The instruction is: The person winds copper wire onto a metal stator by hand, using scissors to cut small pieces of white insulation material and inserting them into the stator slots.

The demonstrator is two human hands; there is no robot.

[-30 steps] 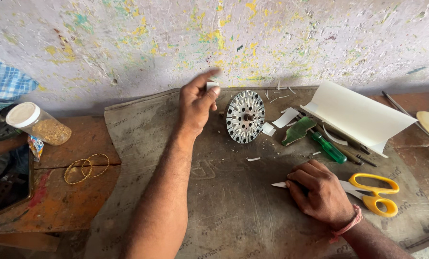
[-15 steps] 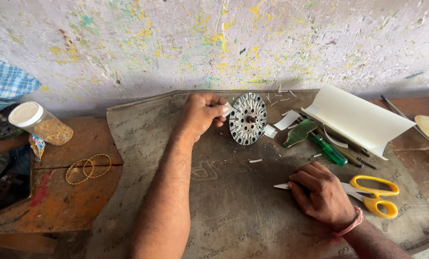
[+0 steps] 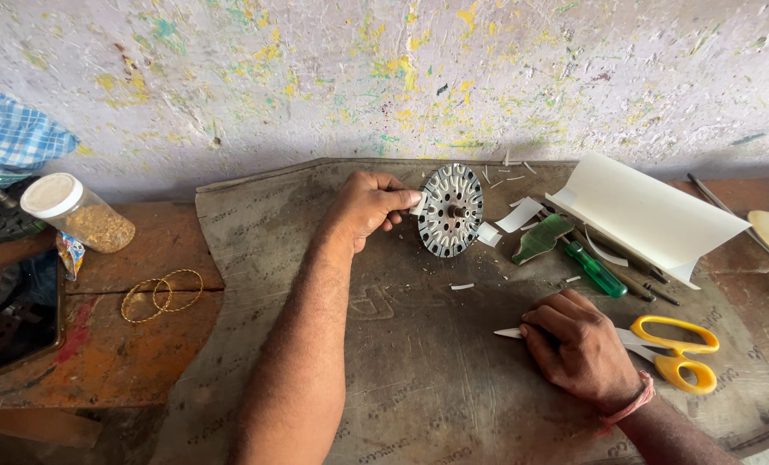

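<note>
One slotted round metal disc (image 3: 450,210).

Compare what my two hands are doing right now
The left hand is stretched out toward the wall, fingers pinching a small white paper piece against the slotted metal disc. The right hand lies close in, curled knuckles-up over a white strip beside the yellow scissors. Both are over the grey mat.

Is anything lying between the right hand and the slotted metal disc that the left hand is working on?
Nothing large. The left hand holds a white paper strip at the disc's edge. Between the right hand and the disc lies bare mat with one small white paper scrap. The green-handled screwdriver lies off to the right.
</note>
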